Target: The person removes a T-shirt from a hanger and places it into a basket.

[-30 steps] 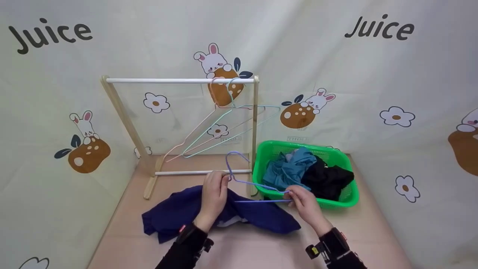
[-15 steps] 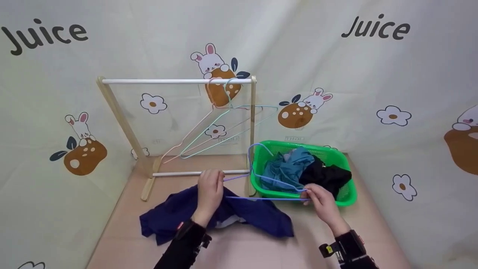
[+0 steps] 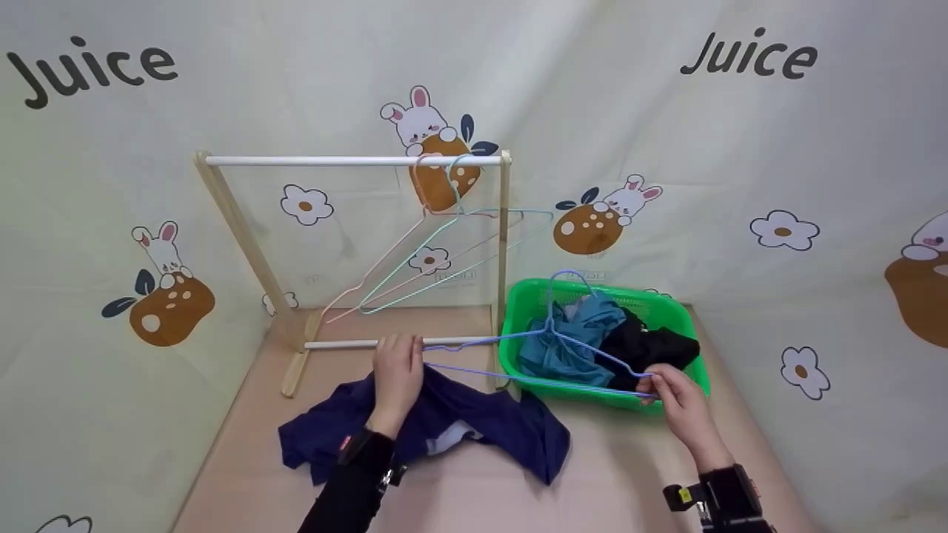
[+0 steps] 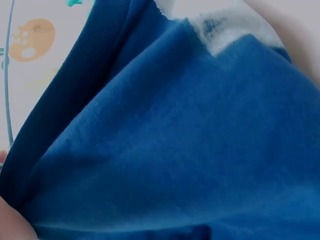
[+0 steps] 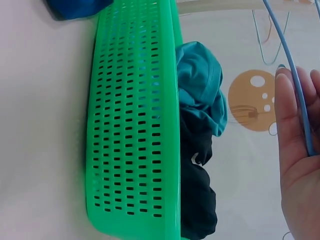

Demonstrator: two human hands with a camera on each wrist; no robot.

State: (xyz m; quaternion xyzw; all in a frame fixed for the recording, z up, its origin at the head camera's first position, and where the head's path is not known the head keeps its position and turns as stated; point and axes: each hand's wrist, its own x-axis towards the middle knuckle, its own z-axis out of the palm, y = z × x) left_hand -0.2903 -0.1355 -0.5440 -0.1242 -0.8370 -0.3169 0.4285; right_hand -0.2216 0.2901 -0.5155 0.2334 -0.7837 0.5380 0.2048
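A purple-blue wire hanger (image 3: 549, 328) is held level in front of the rack, its hook up and overlapping the basket in the head view. At its right corner my right hand (image 3: 678, 396) pinches the wire between thumb and fingers. My left hand (image 3: 398, 374) grips a navy shirt (image 3: 511, 418) by its upper edge; the hanger's left end runs to this hand, and its tip is hidden. In the left wrist view a ribbed band (image 4: 75, 85) edges the shirt, and part of my hand (image 4: 15, 225) shows at the corner. The shirt's lower part spreads across the table.
A wooden rack with a white rail (image 3: 311, 161) stands behind; a pink hanger (image 3: 394, 250) and a mint-green hanger (image 3: 411, 260) hang from it. At right, a green basket (image 3: 700, 379) holds teal cloth (image 3: 570, 355) and black cloth (image 3: 655, 352). Patterned curtains surround the table.
My right hand has moved right with the hanger, drawing it over the basket and exposing more of its left arm. My left hand has shifted slightly left; the shirt's right side has slipped leftward.
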